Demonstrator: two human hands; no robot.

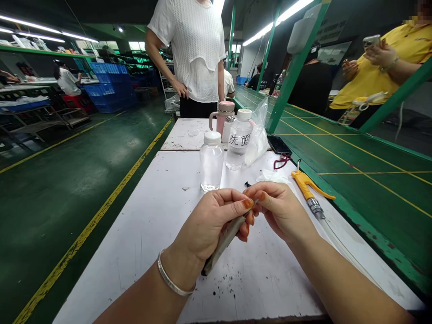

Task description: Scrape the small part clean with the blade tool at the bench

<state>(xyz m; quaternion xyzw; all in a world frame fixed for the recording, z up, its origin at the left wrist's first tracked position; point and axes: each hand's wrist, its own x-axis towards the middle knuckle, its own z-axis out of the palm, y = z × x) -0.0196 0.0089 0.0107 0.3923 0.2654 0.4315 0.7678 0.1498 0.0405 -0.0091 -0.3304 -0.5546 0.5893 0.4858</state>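
My left hand (216, 220) is closed round a long, narrow grey-beige piece (227, 238) with a dark lower end; its exact kind cannot be made out. The piece slants from the fingertips down toward my left wrist, above the white table (151, 234). At its upper end my right hand (280, 207) pinches with thumb and forefinger, touching my left fingertips. Something small and pale shows between the right fingertips, too small to name. Just beyond my hands is a small black part (248, 184) on the table.
Ahead stand a clear bottle (212, 162), a labelled bottle (238, 144), a pink cup (225, 112) and a plastic bag (257, 144). At right lie a phone (279, 145) and a yellow air gun (305, 185) with a hose. A person in white (199, 54) stands opposite.
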